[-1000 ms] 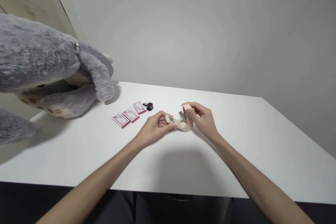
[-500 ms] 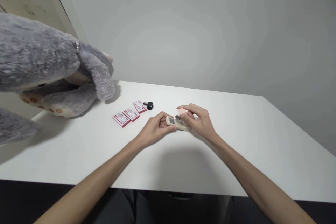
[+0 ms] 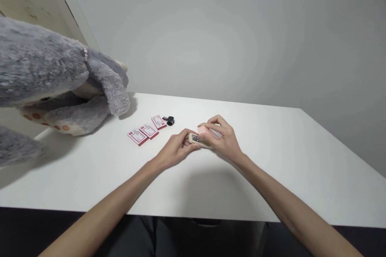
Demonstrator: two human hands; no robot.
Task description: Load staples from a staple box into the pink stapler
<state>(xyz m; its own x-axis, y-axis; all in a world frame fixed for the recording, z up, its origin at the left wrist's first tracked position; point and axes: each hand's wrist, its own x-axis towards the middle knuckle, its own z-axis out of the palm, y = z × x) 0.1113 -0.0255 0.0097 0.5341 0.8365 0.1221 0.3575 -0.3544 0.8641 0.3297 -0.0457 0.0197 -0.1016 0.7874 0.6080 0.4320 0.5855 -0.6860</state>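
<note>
A small stapler with a cream base (image 3: pixel 205 145) and a pink top arm (image 3: pixel 204 130) lies between my hands on the white table. My left hand (image 3: pixel 177 146) grips the left end of its base, thumb along the near side and fingers behind. A dark patterned plate shows at that end. From the right, my right hand (image 3: pixel 221 136) is closed on the pink arm, fingers over its far side and thumb on the near side. That hand covers the stapler's rear part and most of its middle.
Left of my hands lie three small red-and-white boxes (image 3: pixel 138 136) in a slanting row. A black staple remover (image 3: pixel 169 121) sits beside the farthest box. A large grey plush toy (image 3: pixel 69 100) leans over the table's left side. A grey wall (image 3: pixel 211 48) rises behind the white table (image 3: pixel 271 160).
My right hand has moved slightly left with the pink arm, which now sits over the part where dark metal showed before. My left hand keeps its grip on the base.
</note>
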